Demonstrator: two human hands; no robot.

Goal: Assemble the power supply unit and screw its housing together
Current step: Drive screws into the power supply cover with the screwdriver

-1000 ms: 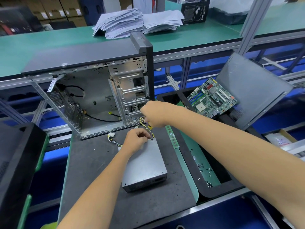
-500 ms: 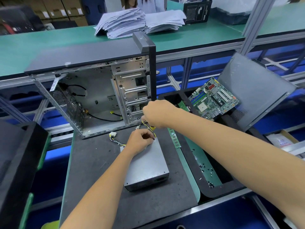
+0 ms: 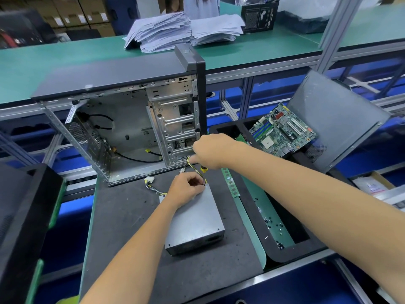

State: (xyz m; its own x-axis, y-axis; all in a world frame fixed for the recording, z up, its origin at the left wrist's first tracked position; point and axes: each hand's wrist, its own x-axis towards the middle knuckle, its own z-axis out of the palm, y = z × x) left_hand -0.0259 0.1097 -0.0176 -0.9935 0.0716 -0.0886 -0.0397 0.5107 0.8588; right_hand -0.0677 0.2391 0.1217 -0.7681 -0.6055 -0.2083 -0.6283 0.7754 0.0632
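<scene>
Right hand (image 3: pixel 213 151) grips a yellow-handled screwdriver (image 3: pixel 204 175) almost upright, tip down at the far right corner of the power supply unit (image 3: pixel 195 224). Left hand (image 3: pixel 186 188) rests curled on that far end, pinching beside the tip. The grey box lies flat on the black mat (image 3: pixel 131 249), long axis running near to far, cables (image 3: pixel 153 186) trailing toward the open computer case (image 3: pixel 122 128).

The only print I can make out is "850", turned sideways, on the black box (image 3: pixel 259 17) at the upper middle of the frame. Labels on the cardboard cartons (image 3: pixel 72 13), upper left, are too blurred to read.
</scene>
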